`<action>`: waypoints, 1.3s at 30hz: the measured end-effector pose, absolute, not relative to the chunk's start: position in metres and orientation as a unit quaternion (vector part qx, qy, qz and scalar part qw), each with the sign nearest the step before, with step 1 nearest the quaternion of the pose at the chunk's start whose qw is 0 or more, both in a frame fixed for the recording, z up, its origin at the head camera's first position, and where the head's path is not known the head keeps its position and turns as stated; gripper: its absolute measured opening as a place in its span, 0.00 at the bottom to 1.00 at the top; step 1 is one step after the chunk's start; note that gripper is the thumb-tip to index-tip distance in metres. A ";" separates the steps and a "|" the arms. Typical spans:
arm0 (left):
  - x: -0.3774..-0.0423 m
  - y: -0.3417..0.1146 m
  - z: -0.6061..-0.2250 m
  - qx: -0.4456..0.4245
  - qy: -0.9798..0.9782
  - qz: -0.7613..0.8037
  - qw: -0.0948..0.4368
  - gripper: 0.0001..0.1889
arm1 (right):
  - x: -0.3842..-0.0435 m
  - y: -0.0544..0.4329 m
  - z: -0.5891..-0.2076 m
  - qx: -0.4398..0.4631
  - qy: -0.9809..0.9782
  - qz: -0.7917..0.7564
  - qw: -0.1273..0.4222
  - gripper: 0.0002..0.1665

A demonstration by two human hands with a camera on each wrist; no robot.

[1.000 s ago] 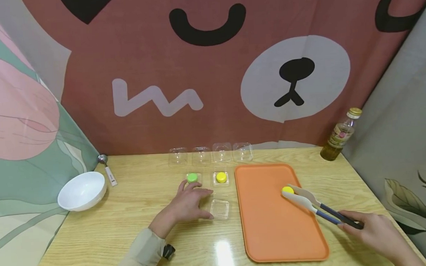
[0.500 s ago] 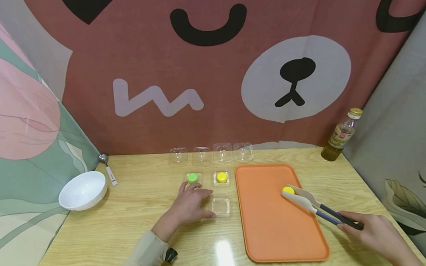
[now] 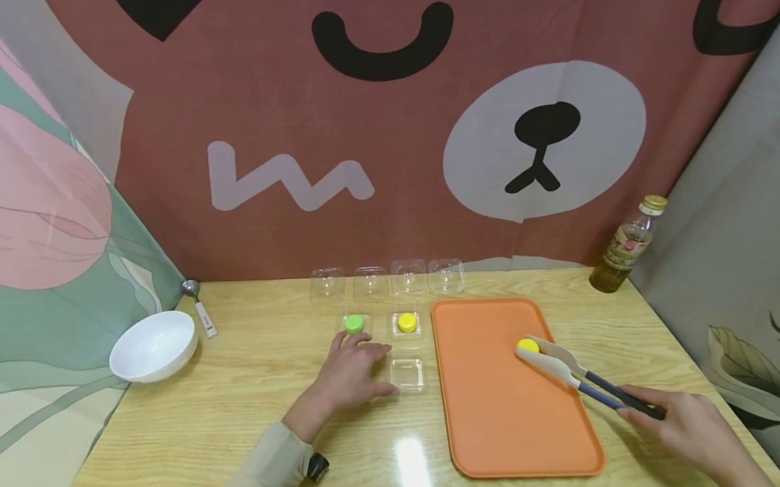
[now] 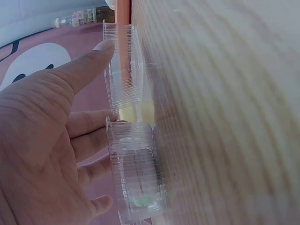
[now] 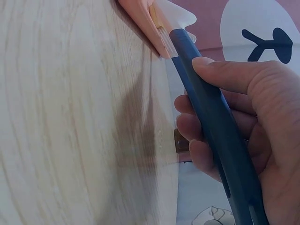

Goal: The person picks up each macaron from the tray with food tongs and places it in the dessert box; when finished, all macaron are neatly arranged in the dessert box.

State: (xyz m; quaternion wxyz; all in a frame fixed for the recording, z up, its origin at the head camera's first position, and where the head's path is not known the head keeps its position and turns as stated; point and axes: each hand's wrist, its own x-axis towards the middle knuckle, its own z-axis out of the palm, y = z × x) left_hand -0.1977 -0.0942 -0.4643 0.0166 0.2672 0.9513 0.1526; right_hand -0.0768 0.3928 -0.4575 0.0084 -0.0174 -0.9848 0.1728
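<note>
My left hand is spread over the table, its fingers loosely extended. In the left wrist view its thumb touches the rim of a clear plastic box; a second clear box stands below the fingers. Behind that hand, a green round piece and a yellow round piece each sit in a clear box. My right hand grips tongs by their blue handles. The tongs' pale tips lie around another yellow round piece on the orange tray.
Several clear lids or boxes line the back edge. To the left are a white bowl and a spoon with a pale handle. A bottle with a gold cap stands at the back right.
The clear box at my left thumb has shifted slightly right and away from me, and sits straighter. My left hand moved slightly right with it. The right hand and tongs stay in place.
</note>
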 end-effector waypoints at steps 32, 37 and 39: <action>-0.197 -0.090 -0.465 0.255 0.958 0.131 0.009 0.38 | -0.102 0.374 -0.431 0.072 -0.970 0.190 0.134 0.20; -0.197 -0.089 -0.465 0.252 0.959 0.133 0.011 0.38 | -0.107 0.367 -0.422 0.073 -0.970 0.193 0.127 0.21; -0.197 -0.089 -0.465 0.252 0.959 0.132 0.011 0.37 | -0.109 0.364 -0.421 0.075 -0.970 0.196 0.124 0.20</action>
